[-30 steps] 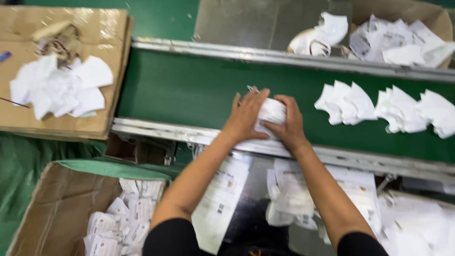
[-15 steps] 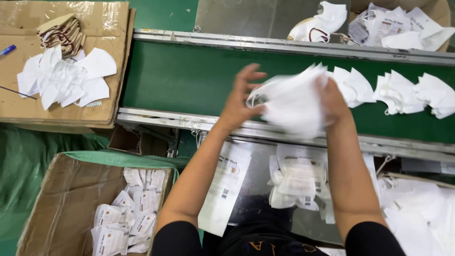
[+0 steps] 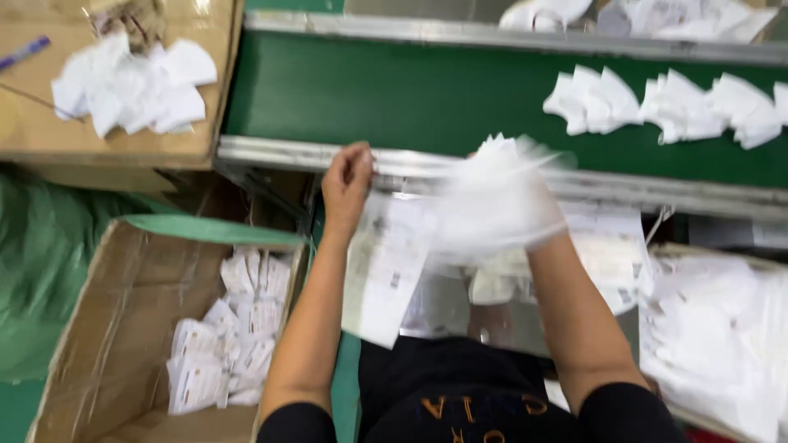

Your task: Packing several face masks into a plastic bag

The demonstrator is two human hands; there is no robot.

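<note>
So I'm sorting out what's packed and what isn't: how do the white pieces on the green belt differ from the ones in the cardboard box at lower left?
The white pieces on the belt are bare, plain white and fanned in overlapping rows; the packets in the box look wrapped, with dark print on them, and lie jumbled. The belt pieces sit on an open flat surface, the packets inside the cardboard box. Both are small, white and flat.

One camera, worn on my head.
It looks steeply down, close over my forearms, facing the green conveyor belt (image 3: 427, 98) ahead.
</note>
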